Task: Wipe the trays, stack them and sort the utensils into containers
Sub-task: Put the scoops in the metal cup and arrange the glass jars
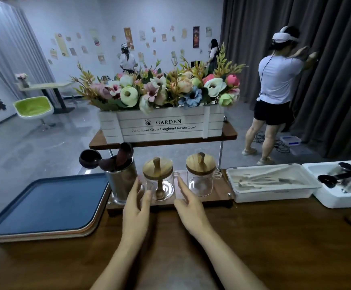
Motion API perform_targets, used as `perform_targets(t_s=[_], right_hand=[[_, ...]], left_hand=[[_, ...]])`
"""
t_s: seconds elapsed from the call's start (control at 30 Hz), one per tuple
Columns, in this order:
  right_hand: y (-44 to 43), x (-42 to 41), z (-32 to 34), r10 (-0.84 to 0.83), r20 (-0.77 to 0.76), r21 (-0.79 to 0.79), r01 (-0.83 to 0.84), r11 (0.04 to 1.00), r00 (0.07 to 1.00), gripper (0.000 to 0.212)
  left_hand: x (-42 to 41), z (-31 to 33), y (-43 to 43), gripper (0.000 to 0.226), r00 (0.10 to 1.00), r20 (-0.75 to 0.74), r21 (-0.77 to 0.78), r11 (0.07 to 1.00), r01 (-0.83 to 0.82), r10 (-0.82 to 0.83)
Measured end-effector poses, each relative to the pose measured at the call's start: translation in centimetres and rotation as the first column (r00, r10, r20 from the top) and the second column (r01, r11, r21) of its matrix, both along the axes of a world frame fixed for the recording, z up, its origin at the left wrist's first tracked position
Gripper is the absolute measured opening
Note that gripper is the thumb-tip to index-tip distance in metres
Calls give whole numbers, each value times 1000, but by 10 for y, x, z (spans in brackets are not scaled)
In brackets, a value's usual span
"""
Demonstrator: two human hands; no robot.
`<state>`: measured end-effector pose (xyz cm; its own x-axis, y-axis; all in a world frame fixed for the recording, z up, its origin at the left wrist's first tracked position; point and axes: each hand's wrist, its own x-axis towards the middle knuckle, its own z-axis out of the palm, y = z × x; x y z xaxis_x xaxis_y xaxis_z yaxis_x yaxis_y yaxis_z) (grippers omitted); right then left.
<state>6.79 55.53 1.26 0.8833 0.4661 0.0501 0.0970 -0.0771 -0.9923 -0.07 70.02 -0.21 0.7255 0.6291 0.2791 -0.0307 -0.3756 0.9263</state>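
- Desk [275, 237]: dark wood, with both forearms reaching forward over it.
- Left hand [135, 208]: open, fingers straight and loosely spread, holding nothing. It is raised just left of the jar [157, 169], and I cannot tell whether it touches the glass.
- Right hand [189, 208]: open too, fingers straight, holding nothing, just right of the same jar.
- Trays [48, 204]: stacked at the desk's left edge, a blue one on top and paler rims below.
- Rack base [220, 191]: a wooden board carrying a steel cup [121, 183], the jar, then a second jar [200, 181], left to right. Both jars are glass with wooden lids.
- Spoons [89, 159]: dark, standing bowls-up in the cup.
- Bin [271, 194]: white, just right of the rack, with pale utensils [268, 176] lying in it.
- Second bin [342, 200]: white, at the far right, holding black utensils [327, 180].
- Flower box [162, 124]: white, marked GARDEN, on the rack's shelf [229, 132] above the jars.
- Person [275, 80]: standing beyond the desk, facing a dark curtain [338, 59].
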Motion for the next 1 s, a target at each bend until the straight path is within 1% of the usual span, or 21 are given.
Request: perform_targets(t_s=[0.07,0.1,0.23,0.27,0.33,0.47,0.53,0.63,0.83,0.93,1.0], right_hand=[[-12,-2,-7,-52,-16,29,52,998,999,61],[-17,-2,-12,-78,-21,52,79,996,997,59],[-39,-3,-19,-147,6,69,147,987,989,54],[-45,-3,-17,-177,22,78,174,982,984,51],[-56,-1,-11,-244,36,110,239,965,969,46],[-71,15,-4,-363,89,99,354,930,928,39],[-76,22,2,-383,85,110,373,921,920,40],[-78,28,6,-389,90,110,379,919,917,41],[-69,46,-7,-336,100,14,337,942,936,50],[-63,54,-15,-310,109,18,310,951,944,52],[-58,59,-20,-287,106,23,287,958,952,57]], left_hand=[[-8,-3,-11,42,996,51,47,996,-81,79],[-9,-3,-16,38,993,74,69,993,-98,93],[4,5,-38,32,988,156,142,990,-14,-8],[9,7,-45,36,986,166,148,989,9,-33],[20,12,-58,47,983,164,103,993,64,-81],[45,16,-77,80,977,102,-12,981,191,-189],[57,20,-83,90,973,73,-28,975,221,-219],[72,27,-89,92,965,31,0,966,260,-260],[94,22,-86,101,954,-10,-19,954,300,-301],[99,15,-88,111,948,-30,-12,949,316,-317],[101,12,-89,112,952,-30,-14,953,303,-303]])
